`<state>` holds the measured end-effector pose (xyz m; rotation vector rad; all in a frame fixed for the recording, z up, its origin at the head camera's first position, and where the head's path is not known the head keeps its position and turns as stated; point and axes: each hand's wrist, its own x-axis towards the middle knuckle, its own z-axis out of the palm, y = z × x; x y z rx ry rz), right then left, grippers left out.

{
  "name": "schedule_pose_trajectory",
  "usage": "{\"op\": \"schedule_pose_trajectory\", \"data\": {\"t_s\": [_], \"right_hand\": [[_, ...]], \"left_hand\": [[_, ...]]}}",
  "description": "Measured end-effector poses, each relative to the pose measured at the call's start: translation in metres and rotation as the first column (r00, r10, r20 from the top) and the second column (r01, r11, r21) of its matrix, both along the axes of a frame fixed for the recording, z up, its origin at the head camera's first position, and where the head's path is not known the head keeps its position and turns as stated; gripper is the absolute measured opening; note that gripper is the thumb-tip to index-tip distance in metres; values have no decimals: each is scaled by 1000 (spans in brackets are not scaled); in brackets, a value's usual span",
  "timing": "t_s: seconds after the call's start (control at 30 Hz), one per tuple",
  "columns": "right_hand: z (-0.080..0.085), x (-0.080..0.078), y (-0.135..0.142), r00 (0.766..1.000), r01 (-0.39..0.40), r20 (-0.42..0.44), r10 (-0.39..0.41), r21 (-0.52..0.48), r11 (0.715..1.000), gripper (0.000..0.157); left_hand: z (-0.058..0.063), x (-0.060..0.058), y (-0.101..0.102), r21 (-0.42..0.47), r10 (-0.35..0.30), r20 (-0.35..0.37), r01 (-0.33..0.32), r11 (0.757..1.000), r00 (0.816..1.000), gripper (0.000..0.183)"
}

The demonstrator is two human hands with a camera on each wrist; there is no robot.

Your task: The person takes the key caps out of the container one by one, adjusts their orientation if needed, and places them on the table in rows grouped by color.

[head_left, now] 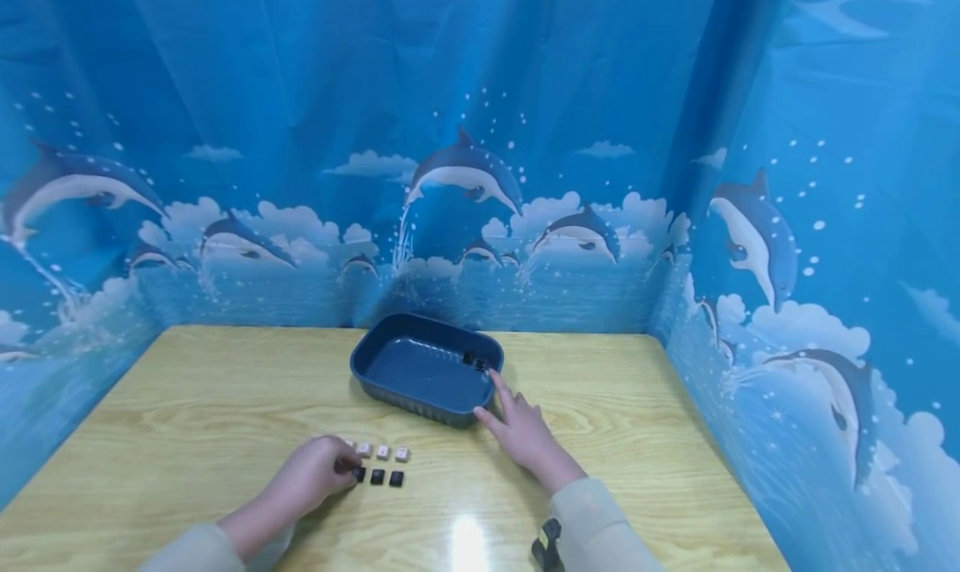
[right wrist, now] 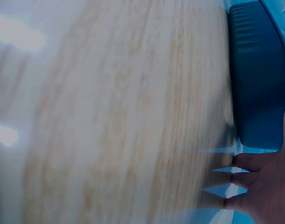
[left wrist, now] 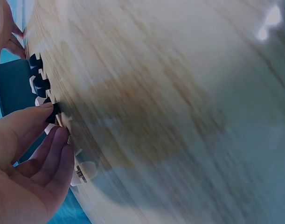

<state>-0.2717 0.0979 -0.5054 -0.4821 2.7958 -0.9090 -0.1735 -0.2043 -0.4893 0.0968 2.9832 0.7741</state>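
Note:
My left hand (head_left: 317, 472) pinches a black keycap (head_left: 359, 474) at the left end of a short row. In the left wrist view the thumb tip lies on this keycap (left wrist: 54, 113), close over the table. Beside it in the same row are two more black keycaps (head_left: 377, 477). Behind them runs a row of white keycaps (head_left: 383, 453), its left end partly hidden by the hand. My right hand (head_left: 525, 439), fingers spread, is at the right end of a dark blue tray (head_left: 420, 407), index fingertip at the rim. Inside the tray sit two small black pieces (head_left: 481, 364).
The wood-grain table (head_left: 225, 388) carries the tray near its back edge. Blue dolphin-print curtains (head_left: 315, 138) hang behind and to the right. A black strap with a device (head_left: 547, 545) is at the right sleeve.

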Motion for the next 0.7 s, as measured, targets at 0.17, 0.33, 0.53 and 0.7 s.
{"op": "schedule_pose_trajectory", "data": {"t_s": [0.17,0.33,0.53,0.7], "right_hand": [[1,0,0,1000,3,4,-3,0,1000,73],[2,0,-1,1000,6,10,-6,0,1000,74],[2,0,-1,1000,-2,1,2,-4,1000,74],[2,2,1,1000,-5,-13,4,-8,1000,74]], "left_hand": [[1,0,1,-20,-8,-2,8,1000,1000,21],[2,-1,1,-13,-12,7,12,1000,1000,23],[12,-2,1,-7,-21,33,21,1000,999,23],[30,-15,4,-23,-86,13,86,996,996,19]]}}
